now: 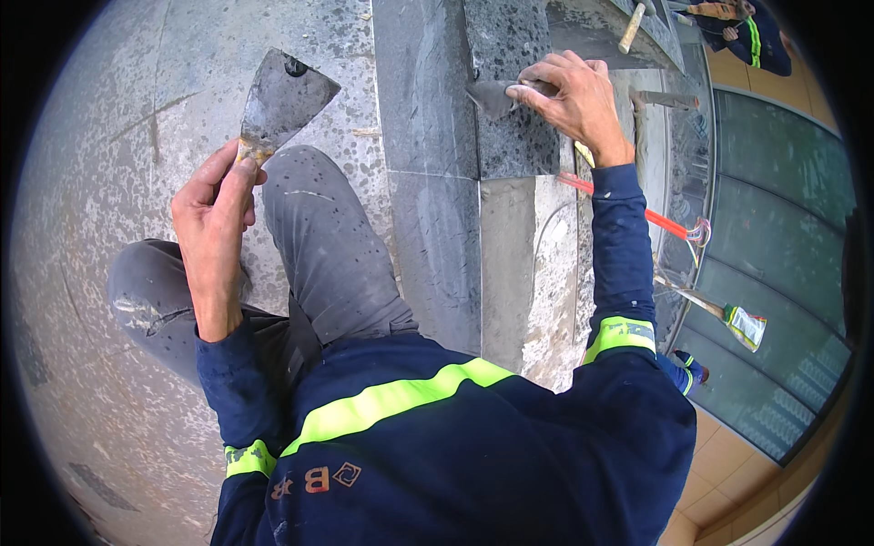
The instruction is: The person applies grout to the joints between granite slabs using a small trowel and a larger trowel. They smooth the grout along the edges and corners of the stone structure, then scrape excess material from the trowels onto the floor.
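My left hand (214, 214) grips the handle of a putty knife (280, 107), raised over my bent knee. Its wide grey blade points up and away, with a small black lump (295, 66) near the tip. My right hand (581, 98) is closed round the handle of a second scraper (492, 98). That blade lies at the left edge of a water-spotted stone slab (519, 150), by the joint with the lower grey stone (428, 109). The fingers partly hide its handle. I cannot tell whether the blade presses into the joint.
A hammer (630, 29) lies at the top. At the right are a red conduit (669, 224) with loose wires, a long-handled tool (696, 296) with a green-and-white end, and glass panels (774, 209). Another person (760, 41) is at the top right; part of another person (687, 370) shows lower down.
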`<state>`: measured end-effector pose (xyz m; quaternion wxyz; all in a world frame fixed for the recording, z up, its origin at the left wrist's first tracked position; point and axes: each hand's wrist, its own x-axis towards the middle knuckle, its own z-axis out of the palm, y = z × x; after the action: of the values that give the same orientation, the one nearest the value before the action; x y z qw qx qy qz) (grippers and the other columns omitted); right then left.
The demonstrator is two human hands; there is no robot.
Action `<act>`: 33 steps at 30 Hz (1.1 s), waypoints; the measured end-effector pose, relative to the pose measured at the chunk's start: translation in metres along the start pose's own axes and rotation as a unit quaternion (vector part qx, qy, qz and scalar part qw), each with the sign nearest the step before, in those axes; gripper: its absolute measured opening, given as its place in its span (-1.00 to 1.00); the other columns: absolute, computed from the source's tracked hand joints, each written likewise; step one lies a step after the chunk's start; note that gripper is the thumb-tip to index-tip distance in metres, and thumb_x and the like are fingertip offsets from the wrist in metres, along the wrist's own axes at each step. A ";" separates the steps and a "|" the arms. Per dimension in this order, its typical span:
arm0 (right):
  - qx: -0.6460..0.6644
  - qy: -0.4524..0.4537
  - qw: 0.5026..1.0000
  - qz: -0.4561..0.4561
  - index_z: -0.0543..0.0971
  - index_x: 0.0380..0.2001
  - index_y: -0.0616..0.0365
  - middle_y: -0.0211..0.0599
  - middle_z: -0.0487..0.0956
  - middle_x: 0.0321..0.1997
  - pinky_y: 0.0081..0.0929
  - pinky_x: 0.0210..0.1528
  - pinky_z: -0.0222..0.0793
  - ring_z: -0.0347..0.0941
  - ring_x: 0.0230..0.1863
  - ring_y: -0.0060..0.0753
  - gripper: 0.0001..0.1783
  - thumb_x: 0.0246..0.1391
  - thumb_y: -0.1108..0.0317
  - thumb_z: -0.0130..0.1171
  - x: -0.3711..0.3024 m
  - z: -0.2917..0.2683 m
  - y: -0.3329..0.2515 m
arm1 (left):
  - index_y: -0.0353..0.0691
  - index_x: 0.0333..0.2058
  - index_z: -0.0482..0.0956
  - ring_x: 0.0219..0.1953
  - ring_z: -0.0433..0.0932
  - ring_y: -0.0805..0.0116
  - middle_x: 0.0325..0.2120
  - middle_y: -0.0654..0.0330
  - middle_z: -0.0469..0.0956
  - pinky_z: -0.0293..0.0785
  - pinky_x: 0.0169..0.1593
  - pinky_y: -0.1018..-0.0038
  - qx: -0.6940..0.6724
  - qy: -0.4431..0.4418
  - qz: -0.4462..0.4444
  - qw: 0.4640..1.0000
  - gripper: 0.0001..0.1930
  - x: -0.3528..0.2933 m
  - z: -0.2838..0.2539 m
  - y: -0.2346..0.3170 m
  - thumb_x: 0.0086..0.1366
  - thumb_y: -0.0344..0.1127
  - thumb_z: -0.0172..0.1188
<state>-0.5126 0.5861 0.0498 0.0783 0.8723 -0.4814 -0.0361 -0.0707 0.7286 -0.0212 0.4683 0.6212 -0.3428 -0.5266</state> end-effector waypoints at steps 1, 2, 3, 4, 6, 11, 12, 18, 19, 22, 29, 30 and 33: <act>-0.001 0.004 1.000 -0.002 0.87 -0.20 -0.16 -0.60 0.77 -0.21 -0.04 0.20 0.34 0.65 -0.02 -0.37 -0.56 0.22 -0.27 0.50 0.001 0.000 0.001 | -0.41 0.30 0.71 -0.47 0.40 0.67 -0.30 0.22 0.75 0.29 -0.41 0.62 -0.003 0.000 -0.001 1.000 -0.54 0.000 0.000 0.000 0.53 -0.29 0.35; -0.002 0.008 1.000 -0.004 0.87 -0.20 -0.16 -0.60 0.77 -0.21 -0.04 0.20 0.34 0.65 -0.02 -0.37 -0.56 0.22 -0.28 0.50 0.002 0.000 0.001 | -0.41 0.29 0.71 -0.47 0.40 0.67 -0.30 0.22 0.75 0.30 -0.40 0.62 0.000 -0.001 -0.001 1.000 -0.54 0.000 -0.001 0.000 0.53 -0.29 0.35; -0.006 0.002 1.000 0.000 0.87 -0.20 -0.16 -0.60 0.77 -0.20 -0.04 0.20 0.34 0.65 -0.01 -0.37 -0.55 0.22 -0.28 0.49 0.003 0.000 0.002 | -0.41 0.29 0.71 -0.46 0.40 0.67 -0.30 0.22 0.75 0.30 -0.40 0.62 0.002 0.000 0.000 1.000 -0.54 0.000 -0.001 0.000 0.53 -0.29 0.35; -0.011 -0.004 1.000 0.005 0.87 -0.19 -0.17 -0.60 0.77 -0.20 -0.03 0.20 0.34 0.65 -0.01 -0.36 -0.55 0.22 -0.28 0.49 0.004 0.000 0.003 | -0.41 0.29 0.71 -0.46 0.40 0.67 -0.30 0.22 0.75 0.30 -0.40 0.62 0.001 0.001 0.001 1.000 -0.55 0.000 -0.001 0.000 0.53 -0.29 0.35; -0.016 -0.005 1.000 0.007 0.87 -0.19 -0.17 -0.59 0.78 -0.19 -0.03 0.19 0.35 0.66 -0.01 -0.35 -0.54 0.23 -0.29 0.48 0.006 0.000 0.004 | -0.41 0.29 0.71 -0.46 0.41 0.67 -0.29 0.22 0.75 0.31 -0.39 0.63 0.001 -0.001 0.006 1.000 -0.54 0.000 0.000 0.001 0.53 -0.29 0.35; -0.024 0.001 1.000 0.007 0.86 -0.17 -0.16 -0.57 0.78 -0.18 -0.02 0.17 0.36 0.67 0.01 -0.33 -0.52 0.24 -0.31 0.46 0.009 0.001 0.006 | -0.42 0.30 0.70 -0.46 0.41 0.67 -0.28 0.20 0.76 0.32 -0.39 0.63 0.000 -0.001 -0.001 1.000 -0.54 0.000 0.003 0.000 0.53 -0.30 0.35; -0.023 0.006 1.000 0.006 0.86 -0.17 -0.16 -0.57 0.78 -0.17 -0.02 0.16 0.36 0.67 0.02 -0.33 -0.52 0.24 -0.32 0.46 0.010 0.001 0.007 | -0.42 0.30 0.70 -0.46 0.41 0.67 -0.28 0.20 0.76 0.32 -0.38 0.63 0.000 0.000 -0.001 1.000 -0.54 0.000 0.003 0.000 0.53 -0.30 0.35; -0.027 -0.002 0.999 0.023 0.86 -0.15 -0.17 -0.56 0.79 -0.15 -0.04 0.14 0.37 0.67 0.02 -0.33 -0.51 0.26 -0.33 0.43 0.014 0.003 0.012 | -0.42 0.29 0.71 -0.45 0.42 0.68 -0.28 0.21 0.77 0.33 -0.38 0.63 0.001 -0.006 0.001 1.000 -0.55 -0.001 0.003 0.002 0.53 -0.30 0.35; -0.029 0.000 0.999 0.021 0.86 -0.15 -0.17 -0.56 0.79 -0.15 -0.05 0.13 0.37 0.67 0.03 -0.33 -0.50 0.26 -0.33 0.43 0.014 0.004 0.013 | -0.42 0.29 0.71 -0.45 0.42 0.68 -0.28 0.21 0.77 0.33 -0.39 0.63 0.002 -0.005 0.001 1.000 -0.55 -0.001 0.003 0.002 0.53 -0.30 0.35; -0.026 0.005 0.999 0.019 0.87 -0.14 -0.17 -0.55 0.78 -0.17 -0.06 0.12 0.35 0.67 0.00 -0.33 -0.50 0.25 -0.34 0.43 0.015 0.007 0.017 | -0.42 0.29 0.71 -0.45 0.42 0.68 -0.28 0.21 0.77 0.34 -0.39 0.63 0.006 -0.006 0.001 1.000 -0.55 -0.001 0.003 0.004 0.52 -0.30 0.35; -0.009 0.004 0.999 0.032 0.88 -0.11 -0.17 -0.51 0.76 -0.22 -0.11 0.09 0.33 0.67 -0.11 -0.33 -0.47 0.26 -0.36 0.42 0.016 0.015 0.025 | -0.42 0.28 0.71 -0.45 0.43 0.68 -0.29 0.22 0.76 0.34 -0.39 0.64 0.003 -0.002 -0.003 1.000 -0.54 -0.001 0.004 0.002 0.52 -0.30 0.35; -0.006 0.004 0.999 0.033 0.88 -0.11 -0.17 -0.51 0.75 -0.22 -0.11 0.08 0.33 0.67 -0.12 -0.32 -0.47 0.25 -0.36 0.42 0.016 0.016 0.025 | -0.42 0.28 0.71 -0.45 0.43 0.68 -0.29 0.22 0.76 0.34 -0.39 0.64 0.002 -0.002 -0.003 1.000 -0.54 -0.001 0.004 0.002 0.52 -0.30 0.35; 0.004 0.001 0.999 0.039 0.89 -0.13 -0.16 -0.50 0.75 -0.24 -0.12 0.05 0.33 0.67 -0.15 -0.29 -0.46 0.25 -0.37 0.42 0.016 0.016 0.025 | -0.42 0.28 0.71 -0.44 0.43 0.68 -0.29 0.22 0.76 0.34 -0.38 0.64 0.005 -0.007 -0.001 1.000 -0.54 -0.001 0.004 0.003 0.51 -0.30 0.35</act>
<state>-0.5272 0.5579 0.0385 0.0764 0.8534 -0.5148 -0.0301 -0.0751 0.7278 -0.0179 0.4622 0.6206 -0.3479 -0.5294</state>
